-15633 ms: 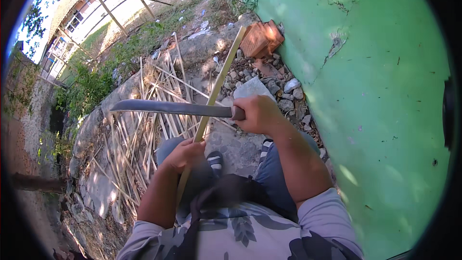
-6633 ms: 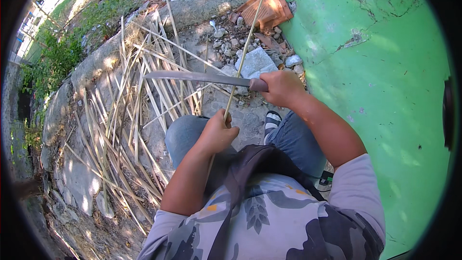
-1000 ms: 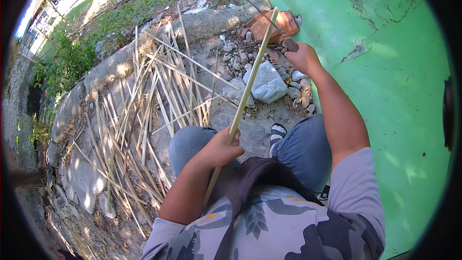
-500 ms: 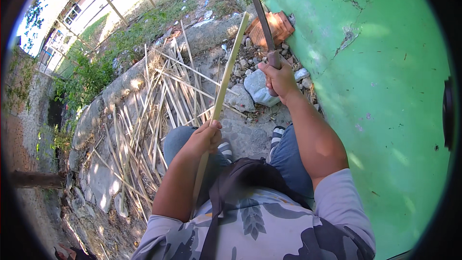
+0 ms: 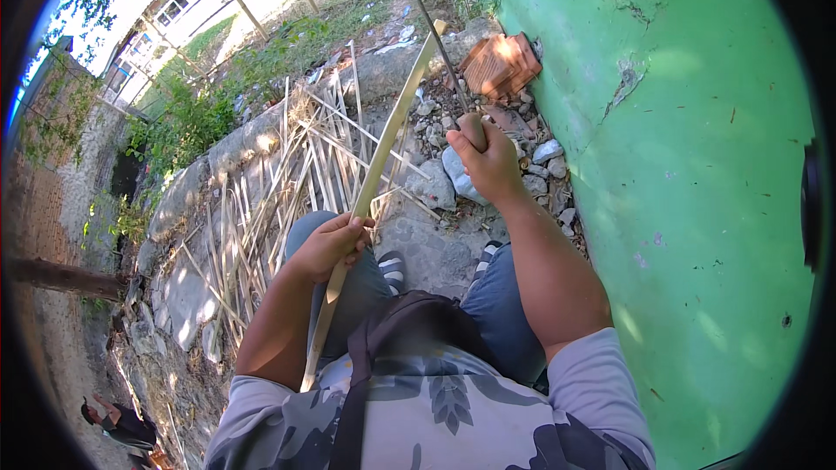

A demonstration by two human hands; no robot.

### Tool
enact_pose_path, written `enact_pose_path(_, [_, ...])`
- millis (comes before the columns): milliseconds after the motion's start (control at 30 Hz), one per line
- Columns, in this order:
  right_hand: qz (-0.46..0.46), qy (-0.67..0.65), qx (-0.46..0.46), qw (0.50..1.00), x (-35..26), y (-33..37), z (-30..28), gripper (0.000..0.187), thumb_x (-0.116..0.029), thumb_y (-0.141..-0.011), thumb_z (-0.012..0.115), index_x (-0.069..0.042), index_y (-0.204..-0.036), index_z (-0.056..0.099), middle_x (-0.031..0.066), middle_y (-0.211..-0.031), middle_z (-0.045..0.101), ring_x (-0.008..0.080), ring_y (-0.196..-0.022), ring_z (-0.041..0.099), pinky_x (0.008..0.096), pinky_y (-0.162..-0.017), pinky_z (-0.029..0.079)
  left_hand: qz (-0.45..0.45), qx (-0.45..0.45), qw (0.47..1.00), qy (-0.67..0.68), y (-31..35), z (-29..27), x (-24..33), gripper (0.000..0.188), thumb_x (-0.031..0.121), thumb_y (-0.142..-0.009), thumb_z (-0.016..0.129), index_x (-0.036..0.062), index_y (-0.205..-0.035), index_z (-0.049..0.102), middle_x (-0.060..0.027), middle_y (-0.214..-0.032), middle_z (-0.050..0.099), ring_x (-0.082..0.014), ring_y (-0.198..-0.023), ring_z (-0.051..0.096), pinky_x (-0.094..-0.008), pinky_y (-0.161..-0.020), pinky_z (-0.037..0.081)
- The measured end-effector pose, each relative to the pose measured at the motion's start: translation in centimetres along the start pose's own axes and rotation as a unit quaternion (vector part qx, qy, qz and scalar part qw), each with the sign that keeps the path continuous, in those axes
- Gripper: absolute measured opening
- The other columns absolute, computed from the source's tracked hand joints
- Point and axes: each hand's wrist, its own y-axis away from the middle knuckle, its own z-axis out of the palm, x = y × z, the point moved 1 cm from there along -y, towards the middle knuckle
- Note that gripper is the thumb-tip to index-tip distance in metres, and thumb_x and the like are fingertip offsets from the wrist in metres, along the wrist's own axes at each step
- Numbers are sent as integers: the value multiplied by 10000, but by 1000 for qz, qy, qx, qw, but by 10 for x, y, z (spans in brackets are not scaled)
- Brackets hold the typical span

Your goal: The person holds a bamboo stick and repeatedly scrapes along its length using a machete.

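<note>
My left hand (image 5: 329,248) is closed around a long, pale greenish bamboo strip (image 5: 385,150). The strip slants up and away from my lap, its far end pointed and its lower end beside my left forearm. In my closed right hand (image 5: 495,165) is the brown handle of a machete (image 5: 425,16). Its long dark blade points away and to the left, seen nearly edge-on. In the picture the blade passes just right of the strip's tip; whether they touch I cannot tell. Many split strips (image 5: 252,218) lie in a loose heap on the ground, left of my knees.
A green wall (image 5: 688,235) with cracked plaster rises at my right. Broken orange roof tiles (image 5: 501,63) and grey stones (image 5: 433,184) lie along its foot. A low stone kerb (image 5: 248,141) curves behind the heap. Another person (image 5: 129,428) is at the lower left.
The machete blade has swung left and turned more edge-on. My left hand has shifted left, and the bamboo strip leans slightly more. The other person has come further into view.
</note>
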Motion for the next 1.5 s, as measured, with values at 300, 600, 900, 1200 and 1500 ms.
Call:
enact_pose_path(300, [-47, 196, -79, 976, -15, 11, -9, 320, -283, -812, 812, -17, -913, 666, 190, -783, 686, 358, -736, 691, 421, -701, 542, -6, -46, 994, 94, 13, 11, 10, 188, 304, -1045, 582, 122, -1088, 564, 66, -708, 410, -48, -519, 326, -229, -456, 286])
enact_pose_path(600, [-110, 293, -198, 929, -35, 39, 18, 243, -318, -812, 778, -108, -883, 682, 145, -813, 717, 376, -807, 711, 482, -723, 561, -32, -153, 979, 134, 4, 30, 1, 149, 199, -1024, 637, 152, -974, 504, 80, -678, 370, -26, -502, 304, -216, -432, 235])
enact_pose_path(900, [-63, 311, -151, 936, -4, 17, 12, 195, -274, -826, 740, -96, -869, 673, 156, -762, 694, 416, -755, 681, 503, -668, 534, -58, -141, 981, 116, 1, 31, -1, 250, 57, -954, 698, 166, -982, 475, 86, -665, 379, -20, -469, 292, -226, -414, 194])
enact_pose_path(1200, [-189, 379, -269, 865, -11, 37, 46, 203, -297, -801, 727, -116, -858, 657, 160, -762, 687, 415, -765, 680, 518, -681, 541, -35, -102, 987, 122, 1, 16, -17, 292, 24, -906, 721, 167, -974, 476, 73, -687, 432, -36, -473, 341, -231, -427, 227])
enact_pose_path(1500, [-56, 352, -197, 913, 8, 9, 56, 169, -261, -827, 715, -101, -843, 662, 166, -747, 673, 403, -735, 673, 509, -661, 519, -39, -145, 974, 170, -19, -12, -41, 308, 35, -869, 743, 172, -973, 486, 62, -752, 490, -35, -516, 372, -226, -445, 241])
